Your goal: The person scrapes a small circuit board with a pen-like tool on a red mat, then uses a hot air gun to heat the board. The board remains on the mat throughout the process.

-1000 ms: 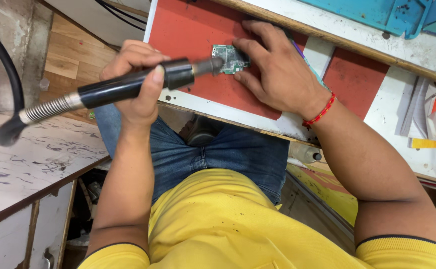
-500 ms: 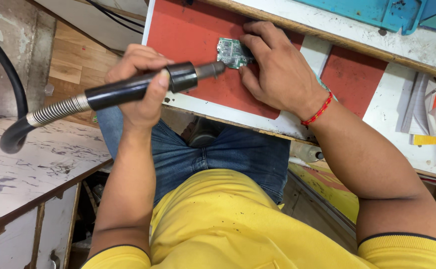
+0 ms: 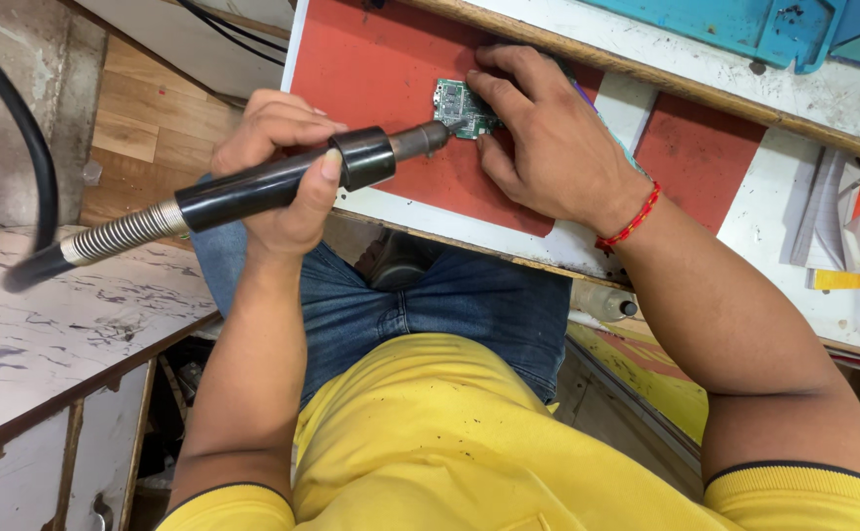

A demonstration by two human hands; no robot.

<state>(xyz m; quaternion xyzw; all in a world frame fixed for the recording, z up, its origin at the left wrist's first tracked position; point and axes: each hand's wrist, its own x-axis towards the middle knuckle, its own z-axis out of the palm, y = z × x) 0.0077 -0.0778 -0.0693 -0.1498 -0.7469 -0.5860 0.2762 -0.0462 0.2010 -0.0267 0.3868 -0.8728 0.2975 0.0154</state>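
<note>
left hand [image 3: 277, 167] grips rotary handpiece [image 3: 292, 179] — tip on circuit board [image 3: 461, 109], right hand [image 3: 548, 147] pinning it

The circuit board [image 3: 461, 108] lies on the mat [image 3: 371, 69] — tool tip [image 3: 438, 136] touching it, right hand [image 3: 548, 138] beside.

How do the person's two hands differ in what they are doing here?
The left hand is wrapped in a fist around the black tool; the right hand lies flatter, fingers pinning the small green board to the red mat. The right wrist wears a red band; the left is bare. Both meet at the board.
</note>
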